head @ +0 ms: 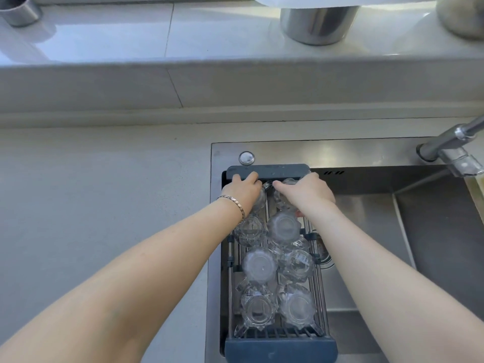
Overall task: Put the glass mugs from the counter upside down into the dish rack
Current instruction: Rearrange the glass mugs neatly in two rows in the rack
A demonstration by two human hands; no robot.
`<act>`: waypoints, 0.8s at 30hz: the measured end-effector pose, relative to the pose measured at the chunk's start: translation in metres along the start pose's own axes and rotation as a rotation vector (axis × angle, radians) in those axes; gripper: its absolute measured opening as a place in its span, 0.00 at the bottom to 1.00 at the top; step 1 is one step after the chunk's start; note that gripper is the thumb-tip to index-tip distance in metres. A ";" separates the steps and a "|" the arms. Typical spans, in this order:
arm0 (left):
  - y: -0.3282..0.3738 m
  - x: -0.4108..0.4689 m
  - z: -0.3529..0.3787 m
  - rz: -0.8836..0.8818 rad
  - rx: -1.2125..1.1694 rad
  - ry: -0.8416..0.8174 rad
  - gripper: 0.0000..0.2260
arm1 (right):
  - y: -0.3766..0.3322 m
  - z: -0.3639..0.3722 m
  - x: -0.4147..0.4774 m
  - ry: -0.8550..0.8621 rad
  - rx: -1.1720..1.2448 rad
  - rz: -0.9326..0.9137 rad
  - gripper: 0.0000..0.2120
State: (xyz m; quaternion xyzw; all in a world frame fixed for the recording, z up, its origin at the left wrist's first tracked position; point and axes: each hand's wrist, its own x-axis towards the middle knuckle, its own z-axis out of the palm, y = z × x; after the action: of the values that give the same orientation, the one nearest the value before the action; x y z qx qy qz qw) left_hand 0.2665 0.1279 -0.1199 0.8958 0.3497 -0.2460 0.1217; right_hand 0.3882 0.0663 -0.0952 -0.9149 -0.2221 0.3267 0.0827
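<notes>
My left hand (242, 188) and right hand (306, 191) each wrap fingers around a clear faceted glass mug (281, 197); I should seat both rim-down, level on the dark-framed wire dish rack (267, 170).

Showing no legible text; only a white barcode sticker (301, 258) sitting on the base of an upturned glass mug (296, 265) at 4 o'clock, digits too small for reading.

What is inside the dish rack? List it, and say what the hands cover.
The dish rack holds six visible upside-down glass mugs. The left hand and right hand each cover another mug at the far end, mostly hidden.
</notes>
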 end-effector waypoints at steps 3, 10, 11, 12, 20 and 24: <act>0.000 0.000 0.001 0.018 0.025 0.002 0.32 | -0.006 0.003 0.002 -0.011 -0.035 -0.014 0.38; -0.007 0.002 0.000 0.057 0.019 0.030 0.28 | 0.002 0.014 0.010 -0.057 0.045 0.017 0.32; -0.007 0.002 0.000 0.057 0.014 0.032 0.28 | 0.003 0.017 0.012 -0.068 0.065 0.026 0.32; -0.007 0.002 0.001 0.054 0.009 0.030 0.29 | 0.004 0.020 0.013 -0.064 0.077 0.029 0.34; -0.010 0.001 0.005 0.021 -0.065 0.039 0.33 | 0.024 0.029 0.004 -0.061 0.038 -0.095 0.35; -0.007 -0.002 0.010 -0.006 -0.109 0.054 0.34 | 0.030 0.031 0.002 -0.036 -0.123 -0.182 0.29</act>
State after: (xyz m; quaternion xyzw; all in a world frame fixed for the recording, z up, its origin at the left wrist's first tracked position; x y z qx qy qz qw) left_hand 0.2568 0.1280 -0.1279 0.8930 0.3687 -0.2026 0.1601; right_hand 0.3808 0.0407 -0.1288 -0.8884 -0.3253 0.3198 0.0519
